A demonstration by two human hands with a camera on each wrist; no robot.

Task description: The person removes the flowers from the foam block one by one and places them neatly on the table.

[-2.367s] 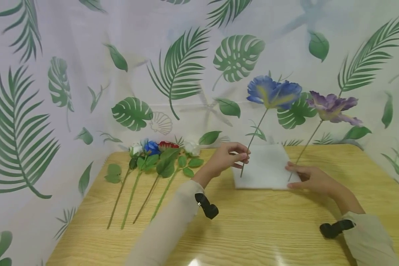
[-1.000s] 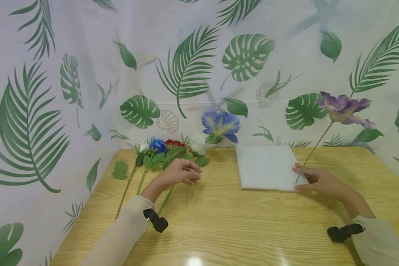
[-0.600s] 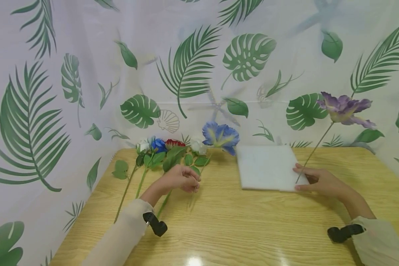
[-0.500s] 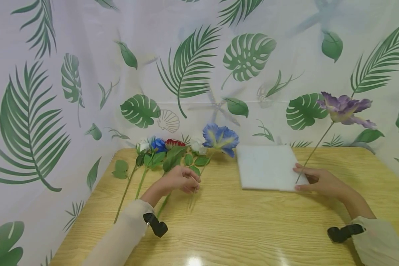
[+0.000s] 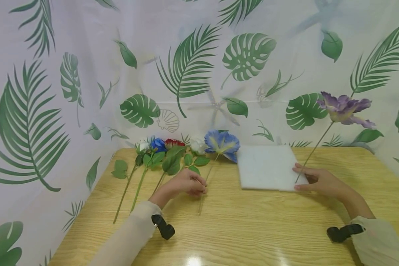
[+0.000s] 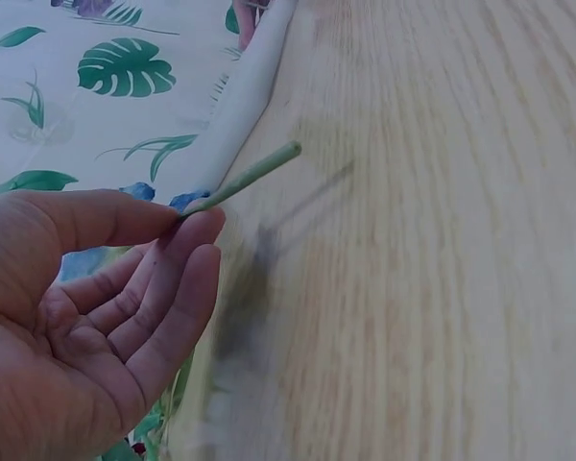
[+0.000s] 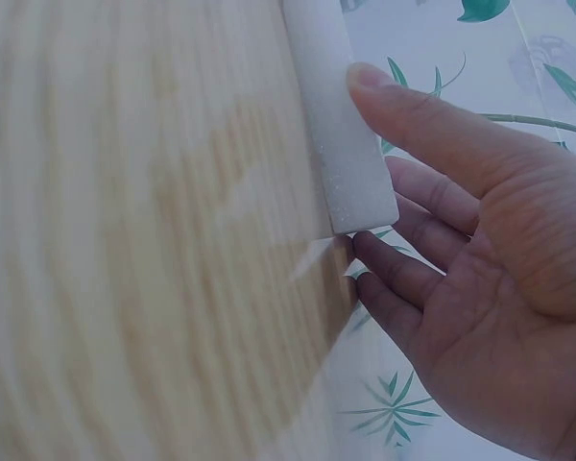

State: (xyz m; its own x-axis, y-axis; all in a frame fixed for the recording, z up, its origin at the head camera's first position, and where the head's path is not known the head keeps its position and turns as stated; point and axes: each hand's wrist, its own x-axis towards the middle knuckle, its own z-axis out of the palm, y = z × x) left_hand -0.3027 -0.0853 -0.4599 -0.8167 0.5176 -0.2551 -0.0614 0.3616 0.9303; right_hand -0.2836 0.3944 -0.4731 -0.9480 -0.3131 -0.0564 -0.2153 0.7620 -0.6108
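My left hand (image 5: 190,183) pinches the thin green stem (image 6: 254,176) of a blue artificial flower (image 5: 222,143) between thumb and index finger. The flower leans low over the table, its head just left of a white foam board (image 5: 266,166). In the left wrist view the stem's cut end sticks out past my fingertips, above the wood. My right hand (image 5: 316,181) holds the board's near right corner, thumb along one side and fingers at the other in the right wrist view. From that corner of the board a purple flower (image 5: 345,108) rises, tilted right.
Left of my left hand lie several artificial flowers: white, a blue rose (image 5: 158,145), a red flower (image 5: 174,142) and another white one (image 5: 197,146), with green leaves. The wooden table (image 5: 246,229) meets a leaf-print curtain (image 5: 193,85) behind and at the left.
My left hand has carried the blue flower from the board leftward and lowered it, then shifted slightly right and down. My right hand stays at the board's corner; the purple flower still stands there.
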